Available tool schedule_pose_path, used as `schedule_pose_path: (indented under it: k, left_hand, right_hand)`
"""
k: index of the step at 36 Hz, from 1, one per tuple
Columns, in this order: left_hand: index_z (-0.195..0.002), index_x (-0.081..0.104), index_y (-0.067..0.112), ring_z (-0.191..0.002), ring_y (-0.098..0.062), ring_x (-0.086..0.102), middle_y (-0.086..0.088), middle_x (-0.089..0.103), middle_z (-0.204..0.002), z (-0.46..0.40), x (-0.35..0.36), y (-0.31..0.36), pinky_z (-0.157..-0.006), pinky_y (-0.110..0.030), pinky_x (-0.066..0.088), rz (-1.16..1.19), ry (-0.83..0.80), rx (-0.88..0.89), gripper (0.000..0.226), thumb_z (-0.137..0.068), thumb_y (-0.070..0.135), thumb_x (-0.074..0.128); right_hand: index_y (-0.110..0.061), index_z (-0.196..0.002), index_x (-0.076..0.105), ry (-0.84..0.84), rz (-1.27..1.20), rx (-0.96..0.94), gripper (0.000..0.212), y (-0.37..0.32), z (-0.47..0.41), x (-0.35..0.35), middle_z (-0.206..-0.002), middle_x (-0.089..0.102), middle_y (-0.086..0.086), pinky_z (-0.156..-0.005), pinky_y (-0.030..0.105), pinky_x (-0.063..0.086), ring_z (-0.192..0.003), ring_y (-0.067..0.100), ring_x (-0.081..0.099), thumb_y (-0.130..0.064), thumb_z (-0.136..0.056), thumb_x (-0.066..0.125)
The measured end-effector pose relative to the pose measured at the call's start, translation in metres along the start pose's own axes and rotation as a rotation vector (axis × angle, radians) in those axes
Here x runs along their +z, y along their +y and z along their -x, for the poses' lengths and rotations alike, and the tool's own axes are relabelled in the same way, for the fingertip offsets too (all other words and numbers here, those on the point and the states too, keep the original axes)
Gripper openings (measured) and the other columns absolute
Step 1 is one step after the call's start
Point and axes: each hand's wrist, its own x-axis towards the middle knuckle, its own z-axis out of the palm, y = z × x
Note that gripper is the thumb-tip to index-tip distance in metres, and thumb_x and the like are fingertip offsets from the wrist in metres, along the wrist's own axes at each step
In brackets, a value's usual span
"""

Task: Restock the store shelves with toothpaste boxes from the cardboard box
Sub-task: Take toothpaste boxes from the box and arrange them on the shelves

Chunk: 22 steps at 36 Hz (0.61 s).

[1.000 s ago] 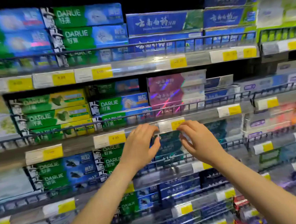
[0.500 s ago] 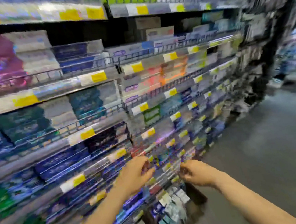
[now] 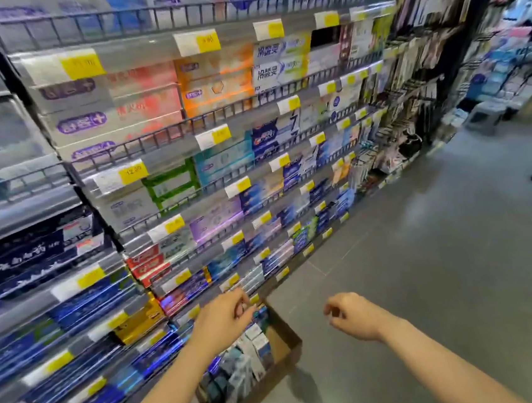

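Both hands empty and loosely curled, left hand [image 3: 224, 317] over the cardboard box [image 3: 286, 358], right hand [image 3: 355, 315] beside it: a hurried grab could topple the upright toothpaste boxes [image 3: 242, 364].

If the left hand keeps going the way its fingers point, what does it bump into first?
Probably the toothpaste boxes standing in the brown cardboard box on the floor. The left hand hovers just above them with its fingers loosely curled, but depth is hard to judge, so the bottom shelf edge might come first.

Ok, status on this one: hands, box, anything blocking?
Left hand and right hand hold nothing, fingers loosely curled. Cardboard box on the floor below them, toothpaste boxes inside. Nothing in the way.
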Motion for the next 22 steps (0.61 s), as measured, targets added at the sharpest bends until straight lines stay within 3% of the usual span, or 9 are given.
schedule_pose_path:
  k: [3, 7, 9, 12, 14, 16, 18, 22]
  left_hand:
    - [-0.088, 0.055, 0.029, -0.066, -0.005, 0.051, 0.006, 0.055, -0.071, -0.038, 0.019, -0.017, -0.058, -0.028, 0.045, 0.033, -0.001, -0.09, 0.01, -0.09, 0.038, 0.053]
    - [-0.092, 0.057, 0.022, -0.062, -0.006, 0.05, 0.005, 0.056, -0.071, -0.086, 0.035, -0.035, -0.053, -0.016, 0.035, 0.06, 0.02, -0.193, 0.014, -0.091, 0.036, 0.054]
    - [-0.085, 0.052, 0.025, -0.06, -0.006, 0.047, 0.006, 0.053, -0.069, -0.103, 0.041, -0.039, -0.053, -0.018, 0.033, 0.1, -0.026, -0.259, 0.013, -0.092, 0.036, 0.052]
    - [-0.068, 0.036, 0.032, -0.063, -0.01, 0.049, 0.01, 0.045, -0.064, -0.121, 0.048, -0.048, -0.066, -0.029, 0.039, 0.165, -0.068, -0.32, 0.027, -0.089, 0.05, 0.039]
    - [-0.067, 0.036, 0.032, -0.063, -0.005, 0.046, 0.011, 0.046, -0.066, -0.13, 0.048, -0.053, -0.069, -0.026, 0.038, 0.177, -0.011, -0.315, 0.034, -0.085, 0.06, 0.027]
    - [-0.07, 0.042, 0.034, -0.062, 0.004, 0.043, 0.016, 0.046, -0.069, -0.137, 0.045, -0.054, -0.06, -0.013, 0.036, 0.184, -0.028, -0.345, 0.024, -0.088, 0.05, 0.039]
    - [-0.081, 0.051, 0.035, -0.065, 0.008, 0.046, 0.023, 0.048, -0.074, -0.141, 0.048, -0.06, -0.061, -0.01, 0.039, 0.18, -0.005, -0.382, 0.011, -0.091, 0.03, 0.054]
    - [-0.082, 0.045, 0.042, -0.067, 0.003, 0.051, 0.02, 0.052, -0.076, -0.156, 0.079, -0.078, -0.06, -0.012, 0.039, 0.232, 0.026, -0.534, 0.017, -0.092, 0.03, 0.053]
  right_hand:
    - [-0.015, -0.109, 0.061, -0.033, -0.014, 0.015, 0.025, 0.022, -0.04, -0.003, -0.11, 0.062, 0.005, -0.081, 0.023, 0.04, -0.1, 0.02, 0.058, -0.02, -0.087, 0.051]
    - [-0.016, -0.113, 0.061, -0.127, -0.023, 0.018, 0.029, 0.045, -0.092, -0.009, -0.104, 0.061, 0.004, -0.08, 0.024, 0.042, -0.095, 0.02, 0.057, -0.02, -0.086, 0.05]
    - [-0.015, -0.116, 0.06, -0.187, 0.0, -0.003, 0.031, 0.053, -0.115, -0.015, -0.096, 0.055, 0.0, -0.076, 0.022, 0.039, -0.086, 0.015, 0.053, -0.019, -0.087, 0.05]
    - [-0.014, -0.117, 0.058, -0.239, 0.007, -0.028, 0.03, 0.06, -0.149, -0.021, -0.091, 0.051, -0.004, -0.073, 0.022, 0.038, -0.085, 0.014, 0.053, -0.02, -0.089, 0.05]
    - [-0.013, -0.119, 0.057, -0.287, -0.003, -0.035, 0.031, 0.063, -0.172, -0.024, -0.091, 0.051, -0.003, -0.077, 0.025, 0.041, -0.088, 0.018, 0.056, -0.02, -0.09, 0.049]
    - [-0.012, -0.12, 0.057, -0.316, -0.02, -0.046, 0.031, 0.066, -0.191, -0.025, -0.087, 0.05, -0.004, -0.075, 0.023, 0.041, -0.087, 0.018, 0.057, -0.018, -0.091, 0.048]
    - [-0.011, -0.12, 0.057, -0.325, -0.073, -0.046, 0.031, 0.068, -0.206, -0.026, -0.074, 0.046, -0.01, -0.067, 0.016, 0.038, -0.073, 0.009, 0.05, -0.014, -0.091, 0.048]
    - [-0.03, -0.115, 0.059, -0.333, -0.129, -0.024, 0.032, 0.083, -0.255, -0.016, -0.072, 0.04, -0.016, -0.067, 0.017, 0.039, -0.066, 0.009, 0.049, -0.025, -0.085, 0.051]
